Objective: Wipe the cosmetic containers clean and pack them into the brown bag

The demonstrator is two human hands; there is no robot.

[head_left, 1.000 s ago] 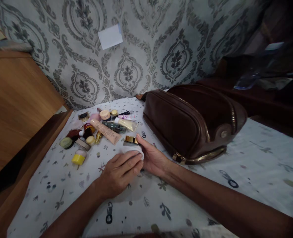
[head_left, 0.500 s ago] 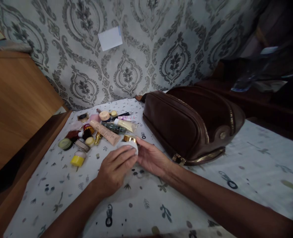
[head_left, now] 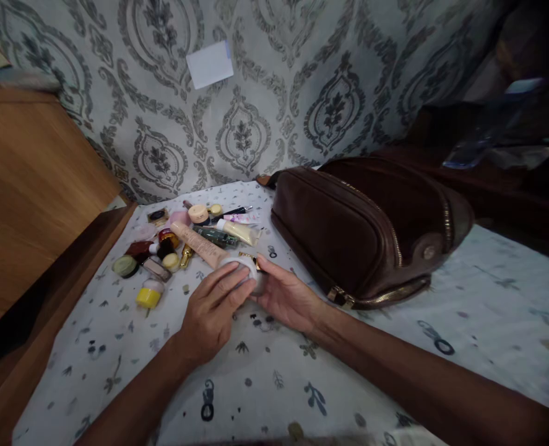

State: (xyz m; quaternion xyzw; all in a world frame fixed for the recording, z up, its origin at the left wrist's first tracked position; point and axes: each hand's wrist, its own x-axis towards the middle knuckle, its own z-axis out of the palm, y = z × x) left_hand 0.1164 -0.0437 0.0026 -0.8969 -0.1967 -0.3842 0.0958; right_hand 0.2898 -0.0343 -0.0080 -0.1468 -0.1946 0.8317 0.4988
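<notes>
My left hand (head_left: 216,310) curls over the top of a white round cosmetic jar (head_left: 237,265), its fingers bent across the pale surface. My right hand (head_left: 288,294) grips the same jar from the right, thumb up beside a shiny gold part (head_left: 250,257). Most of the jar's underside is hidden by the fingers. Just beyond it lie a peach squeeze tube (head_left: 197,241), a cream tube with a white cap (head_left: 239,231) and a dark green bottle (head_left: 213,236). A yellow-and-clear small jar (head_left: 148,294) sits left of my left hand.
A large brown leather bag (head_left: 330,229) with gold zips stands to the right. More small cosmetics, including a green-lidded jar (head_left: 124,266), cluster on the left. Behind rises a patterned wall (head_left: 241,133); a wooden cabinet (head_left: 37,192) borders the left side.
The jar has tilted a little in my hands, with more of its white top and less of the gold part showing. The whole view has shifted slightly; the other things lie as before.
</notes>
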